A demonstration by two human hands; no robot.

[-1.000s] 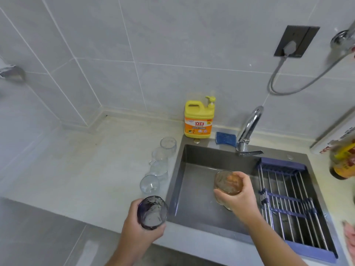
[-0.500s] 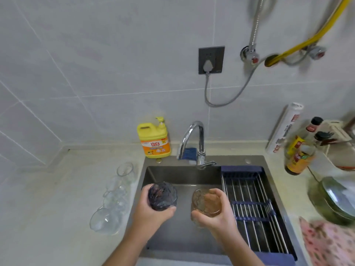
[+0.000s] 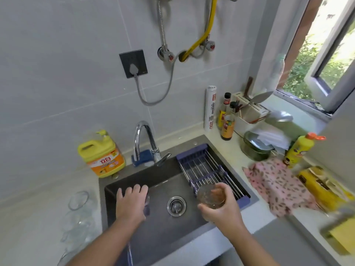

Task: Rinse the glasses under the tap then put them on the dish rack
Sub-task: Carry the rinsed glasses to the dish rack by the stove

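right hand (image 3: 221,211) grasps amber glass (image 3: 210,196) round its wall, over sink (image 3: 153,178) at near end of dish rack (image 3: 199,166) | left hand (image 3: 132,202) palm down, holds dark glass (image 3: 147,204), mostly hidden, low in sink | glasses probably light, stiff, fragile, slippery when wet: better to grip the wall, not the rim | tap (image 3: 144,131) behind, no water seen

Grey tiled wall (image 3: 57,73) carries a dark socket (image 3: 133,63); an open window (image 3: 330,70) at right admits daylight onto the pale counter (image 3: 28,217).
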